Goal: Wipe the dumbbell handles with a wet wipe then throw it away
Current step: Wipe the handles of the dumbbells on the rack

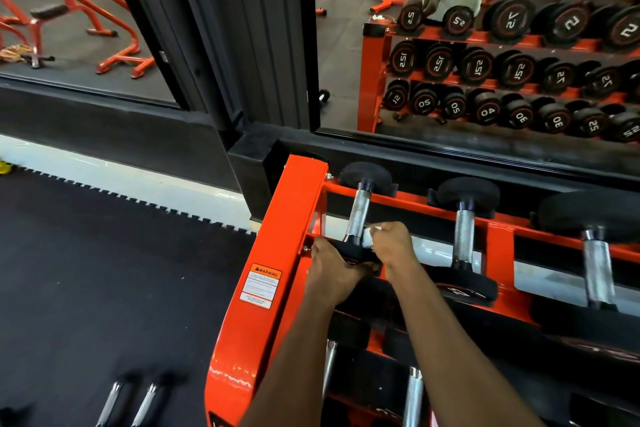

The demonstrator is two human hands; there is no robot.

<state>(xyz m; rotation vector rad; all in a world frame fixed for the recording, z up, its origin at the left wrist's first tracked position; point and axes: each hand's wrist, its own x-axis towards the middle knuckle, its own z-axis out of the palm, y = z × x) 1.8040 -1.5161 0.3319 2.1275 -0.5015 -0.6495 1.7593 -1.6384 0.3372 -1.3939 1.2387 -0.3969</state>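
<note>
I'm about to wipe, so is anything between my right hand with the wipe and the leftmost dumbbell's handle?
Nothing visible. The right hand holds the wet wipe right beside the handle, whose length is bare; the left hand grips only the near head.

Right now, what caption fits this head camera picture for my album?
Left hand grips the leftmost dumbbell while right hand holds a white wipe against its handle.

Bright, even light — wide-angle edge warp, slight blur bottom.
</note>
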